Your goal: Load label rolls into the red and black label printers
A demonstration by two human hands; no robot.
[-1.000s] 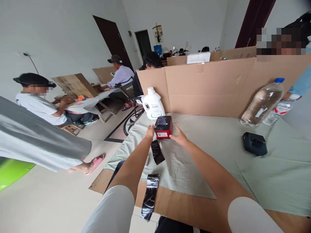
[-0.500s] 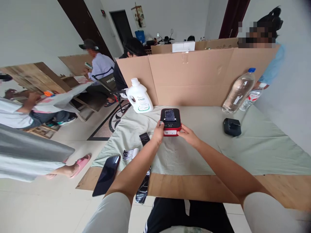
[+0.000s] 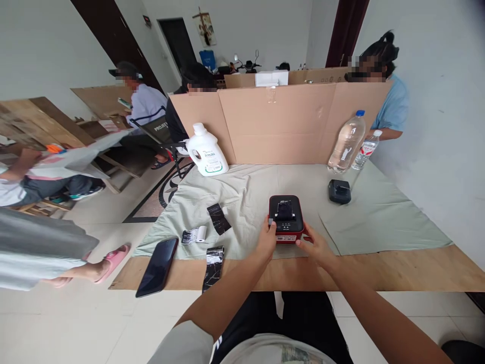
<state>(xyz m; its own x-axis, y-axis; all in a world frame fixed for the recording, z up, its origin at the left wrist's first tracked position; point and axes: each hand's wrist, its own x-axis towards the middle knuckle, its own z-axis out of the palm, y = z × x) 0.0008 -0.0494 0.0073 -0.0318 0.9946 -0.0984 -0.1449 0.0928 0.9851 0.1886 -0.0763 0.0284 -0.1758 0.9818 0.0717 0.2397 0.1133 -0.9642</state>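
A small red and black label printer (image 3: 286, 218) sits near the front of the table on a pale green cloth (image 3: 242, 197). My left hand (image 3: 266, 241) grips its left side and my right hand (image 3: 315, 247) holds its front right corner. A dark printed strip shows in the slot on the printer's top. Left of the printer lie black printed strips (image 3: 219, 218), a small paper roll (image 3: 194, 235) and a curled black strip (image 3: 213, 259) at the table's front edge.
A black phone (image 3: 157, 266) lies at the front left corner. A white detergent jug (image 3: 205, 151), two water bottles (image 3: 346, 142) and a small black device (image 3: 339, 191) stand farther back before a cardboard screen (image 3: 280, 126). People sit at left and behind.
The printer has come from the far side of the cloth toward me, held between both hands, and now rests near the front edge. The view has tilted down.
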